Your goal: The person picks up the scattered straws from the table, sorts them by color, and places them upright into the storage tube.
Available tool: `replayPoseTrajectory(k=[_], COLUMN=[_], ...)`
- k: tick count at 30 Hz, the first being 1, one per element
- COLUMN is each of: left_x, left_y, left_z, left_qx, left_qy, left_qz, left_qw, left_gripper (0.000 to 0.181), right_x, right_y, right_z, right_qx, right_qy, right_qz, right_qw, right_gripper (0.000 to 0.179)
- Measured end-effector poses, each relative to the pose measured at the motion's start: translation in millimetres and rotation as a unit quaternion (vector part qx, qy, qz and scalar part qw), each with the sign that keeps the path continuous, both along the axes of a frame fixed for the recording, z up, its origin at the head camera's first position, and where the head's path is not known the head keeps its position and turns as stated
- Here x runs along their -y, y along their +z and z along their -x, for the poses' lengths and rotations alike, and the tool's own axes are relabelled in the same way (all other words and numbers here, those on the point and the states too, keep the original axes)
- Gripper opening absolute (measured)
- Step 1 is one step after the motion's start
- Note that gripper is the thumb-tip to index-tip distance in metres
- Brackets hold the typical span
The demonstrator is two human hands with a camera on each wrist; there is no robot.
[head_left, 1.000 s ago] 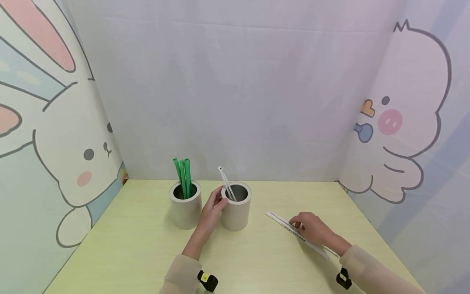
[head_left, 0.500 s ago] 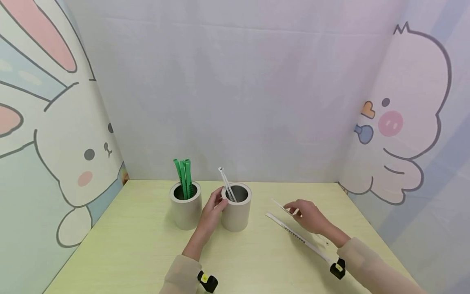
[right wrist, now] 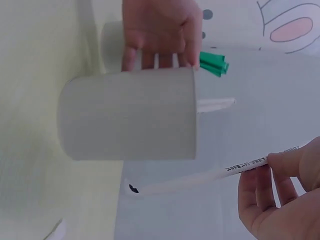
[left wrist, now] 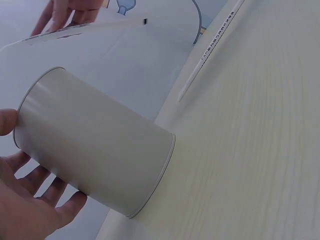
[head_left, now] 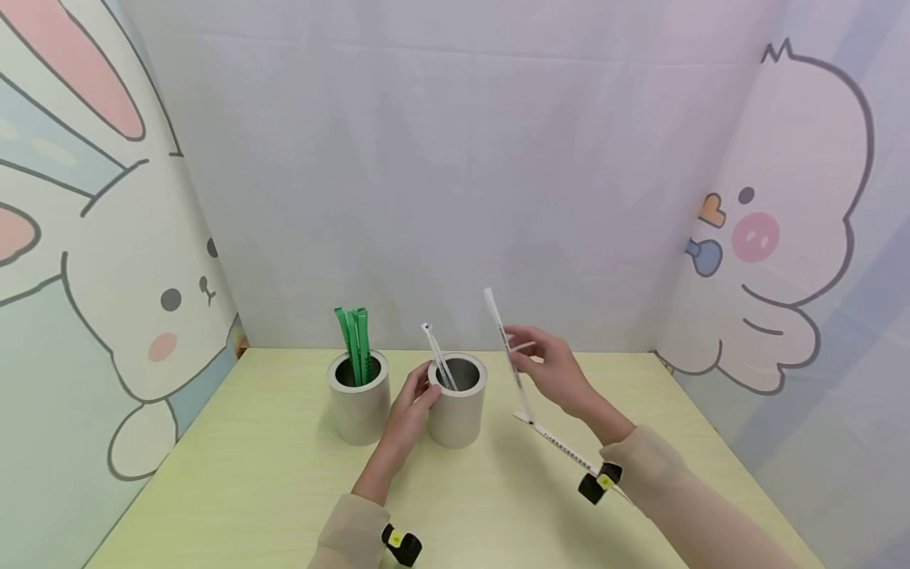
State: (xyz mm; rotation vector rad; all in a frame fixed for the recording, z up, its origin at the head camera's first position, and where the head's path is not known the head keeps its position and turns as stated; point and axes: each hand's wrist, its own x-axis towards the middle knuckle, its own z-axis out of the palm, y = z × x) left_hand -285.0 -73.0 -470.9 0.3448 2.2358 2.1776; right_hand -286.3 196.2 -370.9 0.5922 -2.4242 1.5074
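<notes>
My left hand grips the right-hand grey-white cylindrical holder, thumb at the rim and fingers along the side. Two thin white wrapped straws lean inside this holder. In the air just right of it, my right hand pinches another white wrapped straw between thumb and fingers. That straw stands nearly upright, its lower end above the table; black print shows on its wrapper in the right wrist view. One more white wrapped straw lies on the table below my right hand, partly hidden by the wrist camera.
A matching holder with several green wrapped straws stands close left of my left hand. Pale wood-grain table runs back to a plain curtain. Cartoon-printed curtains flank both sides.
My right hand has lifted one straw off the table, carried it up and left towards the right-hand holder, and tilted it nearly upright. My left hand keeps its grip on the holder.
</notes>
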Motion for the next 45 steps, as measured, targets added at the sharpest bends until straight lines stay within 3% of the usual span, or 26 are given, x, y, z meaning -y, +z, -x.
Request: replayPoseTrajectory(k=[5,10,14,19,28,34,39,45], left_x=[-0.6,-1.3,-1.2,0.4,1.2,1.4,1.8,1.8], left_y=[0.4,1.6,3.0,3.7,3.2,3.3,3.0,2.4], left_z=[0.4,0.7,0.4,-1.3,-2.2,-2.7,-3.2,-2.4], left_qx=[0.002,-0.001,0.0,0.0,-0.006,-0.004,-0.004,-0.004], left_qy=[0.001,-0.001,-0.002,0.001,-0.002,-0.004,-0.001,0.001], left_qz=[0.0,0.0,0.003,0.013,0.018,0.018,0.015,0.014], left_qw=[1.0,1.0,1.0,0.9999,0.9998,0.9998,0.9999,0.9999], left_gripper=[0.058,0.059,0.059,0.059,0.06,0.06,0.059,0.06], right_x=[31,54,69,80,83,80,77,61], right_y=[25.7,43.3,45.3,36.8,5.9,-11.9,-18.0,-12.3], right_z=[6.4,14.5,22.1,30.1,42.8,43.2,39.4,32.4], right_qx=[-0.036,-0.068,-0.083,-0.079,-0.056,-0.038,-0.028,-0.038], right_qy=[0.0,0.002,-0.001,-0.004,-0.032,-0.04,-0.028,-0.018], right_qz=[0.068,0.137,0.17,0.194,0.186,0.144,0.12,0.072], right_qw=[0.997,0.9882,0.982,0.9778,0.9803,0.988,0.992,0.9965], right_gripper=[0.043,0.043,0.042,0.042,0.043,0.043,0.044,0.043])
